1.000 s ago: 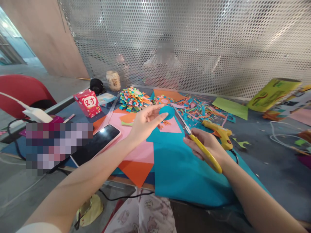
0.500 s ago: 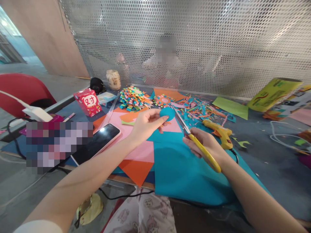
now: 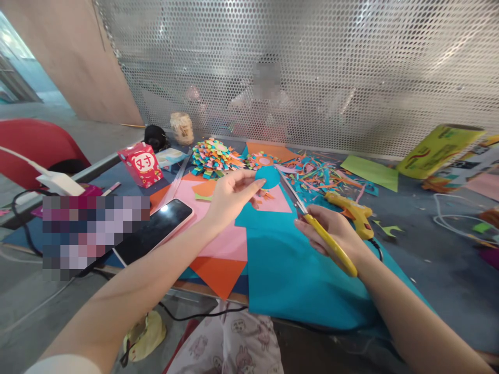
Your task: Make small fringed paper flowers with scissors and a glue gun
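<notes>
Between thumb and fingers, my left hand [image 3: 234, 196] pinches a blue paper circle [image 3: 268, 177] above the table. My right hand [image 3: 329, 228] grips yellow-handled scissors [image 3: 329, 246], whose blades point up and left toward the circle's right edge. Beneath my right hand spreads a large blue paper sheet [image 3: 304, 280]. Pink paper [image 3: 226, 243] and orange paper [image 3: 220, 272] lie under my left forearm. A yellow glue gun [image 3: 356, 215] rests just beyond my right hand. Behind the circle are a fringed paper flower [image 3: 265, 161] and a ball of colored paper strips [image 3: 214, 157].
Paper scraps [image 3: 323, 174] are heaped behind the scissors, beside a green sheet [image 3: 370, 173]. A phone [image 3: 156, 231], a red box [image 3: 141, 164] and a jar [image 3: 182, 129] stand or lie to the left. A yellow tube [image 3: 438, 150] is at far right, before a perforated metal panel [image 3: 351, 62].
My left hand has shifted slightly left, and the blue circle has tilted to show a fuller face. The scissors have barely moved.
</notes>
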A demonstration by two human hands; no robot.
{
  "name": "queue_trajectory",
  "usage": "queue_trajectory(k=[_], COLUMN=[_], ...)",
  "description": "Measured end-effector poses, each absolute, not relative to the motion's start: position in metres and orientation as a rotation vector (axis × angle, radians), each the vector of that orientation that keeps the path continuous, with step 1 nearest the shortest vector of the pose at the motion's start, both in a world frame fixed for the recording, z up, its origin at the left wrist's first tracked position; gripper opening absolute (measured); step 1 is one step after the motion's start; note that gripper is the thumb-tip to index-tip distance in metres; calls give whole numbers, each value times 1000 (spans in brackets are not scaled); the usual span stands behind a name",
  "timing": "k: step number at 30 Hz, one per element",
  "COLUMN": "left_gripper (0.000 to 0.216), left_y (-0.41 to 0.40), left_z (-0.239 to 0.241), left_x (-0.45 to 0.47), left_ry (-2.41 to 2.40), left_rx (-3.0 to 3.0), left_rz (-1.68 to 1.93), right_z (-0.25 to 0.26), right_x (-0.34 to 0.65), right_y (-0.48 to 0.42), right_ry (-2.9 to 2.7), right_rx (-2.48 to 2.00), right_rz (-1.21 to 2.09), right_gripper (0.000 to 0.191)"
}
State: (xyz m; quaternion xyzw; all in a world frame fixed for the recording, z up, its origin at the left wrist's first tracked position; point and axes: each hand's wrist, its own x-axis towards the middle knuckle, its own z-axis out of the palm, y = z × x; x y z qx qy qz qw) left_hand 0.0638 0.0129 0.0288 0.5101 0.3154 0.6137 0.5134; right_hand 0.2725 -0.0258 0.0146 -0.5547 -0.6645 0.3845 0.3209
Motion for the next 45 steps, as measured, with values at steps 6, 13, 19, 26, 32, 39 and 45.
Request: queue_trajectory(k=[6, 13, 19, 26, 32, 39, 45], left_gripper=[28, 31, 28, 26, 25, 21, 26], left_y=[14, 12, 15, 14, 12, 14, 13], left_z=[25, 25, 24, 23, 24, 26, 24], left_x=[61, 63, 60, 61, 62, 59, 59], left_ry=[770, 764, 794, 785, 803, 822, 779], left_rx=[1322, 1358, 1317, 1331, 1326, 1284, 1329], left_rz=[1504, 1458, 1538, 1543, 1509, 1576, 1586], right_z=[20, 15, 12, 18, 14, 24, 17], right_x=[269, 272, 273, 270, 272, 267, 270], right_y=[-27, -25, -25, -27, -25, -33, -26], right_ry=[-1755, -1765, -1711, -1751, -1742, -1700, -1767], right_rx=[-1440, -1435, -1476, -1433, -1455, -1490, -1456], right_rz=[984, 968, 1028, 1001, 983, 1045, 971], right_gripper=[51, 50, 52, 50, 49, 47, 51])
